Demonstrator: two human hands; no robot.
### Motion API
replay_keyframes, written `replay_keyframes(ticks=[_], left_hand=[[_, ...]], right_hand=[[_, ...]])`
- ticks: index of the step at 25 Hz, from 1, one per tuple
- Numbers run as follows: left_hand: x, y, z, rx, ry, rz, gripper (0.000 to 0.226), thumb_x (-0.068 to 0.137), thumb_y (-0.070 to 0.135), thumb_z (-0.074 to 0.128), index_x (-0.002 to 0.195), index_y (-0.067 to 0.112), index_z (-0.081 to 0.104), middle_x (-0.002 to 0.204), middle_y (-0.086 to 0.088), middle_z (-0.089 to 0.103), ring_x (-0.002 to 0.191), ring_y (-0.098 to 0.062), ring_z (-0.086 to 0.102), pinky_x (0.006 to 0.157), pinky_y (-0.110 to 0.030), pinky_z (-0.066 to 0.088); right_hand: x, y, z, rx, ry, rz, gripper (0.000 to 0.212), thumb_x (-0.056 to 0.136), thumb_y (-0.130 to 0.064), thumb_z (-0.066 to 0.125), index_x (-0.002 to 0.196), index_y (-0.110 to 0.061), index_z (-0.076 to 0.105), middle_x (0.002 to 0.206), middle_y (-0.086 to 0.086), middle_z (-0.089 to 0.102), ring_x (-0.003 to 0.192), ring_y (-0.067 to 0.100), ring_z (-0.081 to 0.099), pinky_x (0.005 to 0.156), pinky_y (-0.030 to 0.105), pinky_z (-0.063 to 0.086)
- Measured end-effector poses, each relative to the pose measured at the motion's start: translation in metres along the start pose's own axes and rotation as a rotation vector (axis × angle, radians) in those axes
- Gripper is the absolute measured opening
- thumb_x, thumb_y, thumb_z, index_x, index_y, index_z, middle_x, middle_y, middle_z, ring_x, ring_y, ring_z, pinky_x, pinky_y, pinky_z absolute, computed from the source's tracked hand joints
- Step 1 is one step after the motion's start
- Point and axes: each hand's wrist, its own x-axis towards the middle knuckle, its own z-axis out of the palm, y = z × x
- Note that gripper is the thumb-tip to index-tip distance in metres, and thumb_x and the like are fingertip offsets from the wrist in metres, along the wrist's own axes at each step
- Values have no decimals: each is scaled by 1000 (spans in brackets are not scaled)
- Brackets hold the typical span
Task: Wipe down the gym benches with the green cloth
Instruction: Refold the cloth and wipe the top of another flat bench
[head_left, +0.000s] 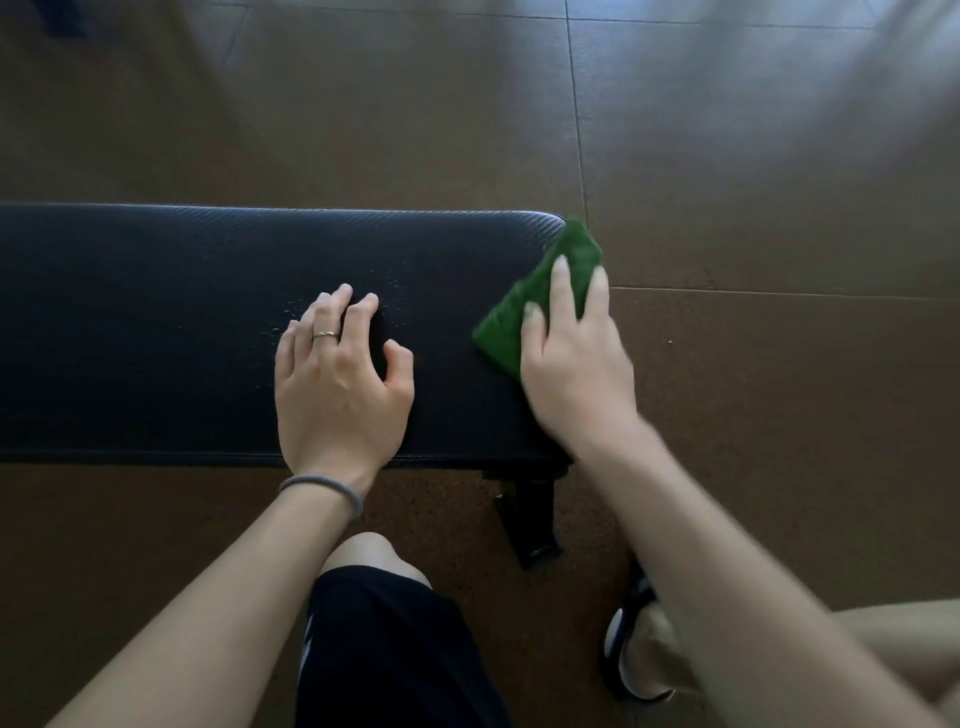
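My right hand (574, 364) pressed flat fingers on the cloth (540, 291) at the bench (156, 312) end; my left hand (337, 379) rested beside it, fingers loosely bent, holding nothing.

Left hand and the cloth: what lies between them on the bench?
Head view: only bare black pad of the bench between the left hand and the cloth.

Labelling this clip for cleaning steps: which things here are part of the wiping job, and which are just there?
Job: folded green cloth, black padded bench, right hand pressing the cloth, left hand resting on the bench.
Just there: brown floor, black-and-white sandal.
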Motion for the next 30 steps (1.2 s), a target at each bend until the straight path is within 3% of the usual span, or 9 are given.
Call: replay_keyframes(ticks=[4,9,13,15,18,21,24,27,30], left_hand=[[0,1,1,-7,8,-2,54,98,41,38,144,19,56,157,-6,47,149,-24,38,126,-44,23],[1,1,-1,-11,-6,9,53,99,40,37,145,18,55,158,-6,47,150,-24,37,127,-43,22],[3,-6,-8,-153,-35,38,51,102,34,37,144,13,55,154,-9,50,145,-25,42,124,-43,28],[9,-25,-21,-177,31,69,45,101,31,40,133,9,61,138,-13,60,129,-29,55,112,-45,41],[20,-68,-34,-11,98,0,33,99,31,40,111,10,63,116,-14,63,106,-35,60,93,-48,45],[22,-83,-31,23,76,-94,26,100,32,42,105,13,59,116,-13,58,107,-36,55,93,-50,44],[18,-81,-27,-22,92,-98,23,101,30,43,106,15,60,118,-10,59,108,-32,55,95,-48,45],[16,-85,-28,-58,120,-106,23,101,27,41,105,16,61,115,-8,60,106,-30,55,93,-47,45],[15,-82,-27,-59,114,-93,24,100,25,39,105,15,60,114,-8,60,105,-31,55,92,-47,45]], right_hand=[[-80,19,20,-217,-11,-57,62,108,-48,14,166,-25,8,173,11,-8,158,38,0,128,48,9],[-4,-10,15,-386,-11,-234,63,108,-46,16,166,-22,9,174,9,2,159,34,-4,128,51,-3],[-32,-11,22,-419,-10,-374,63,108,-46,15,165,-20,16,173,8,9,160,33,1,129,51,3],[-65,-4,28,-437,-12,-478,62,109,-46,18,164,-19,23,172,7,16,159,33,6,129,52,7],[-65,-8,29,-472,-39,-587,60,109,-44,21,162,-17,29,170,9,23,158,35,14,128,53,13],[-22,-34,33,-472,-97,-690,59,109,-42,21,163,-20,28,171,5,22,159,31,14,129,49,11],[19,-71,42,-483,-117,-595,60,109,-43,15,166,-22,15,174,1,9,160,27,2,129,46,0],[-5,-76,51,-469,-94,-587,63,109,-45,13,165,-18,15,173,4,9,160,30,1,129,49,3],[-56,-51,48,-501,-135,-775,68,108,-52,20,164,-14,20,172,8,15,159,33,6,128,51,11]])
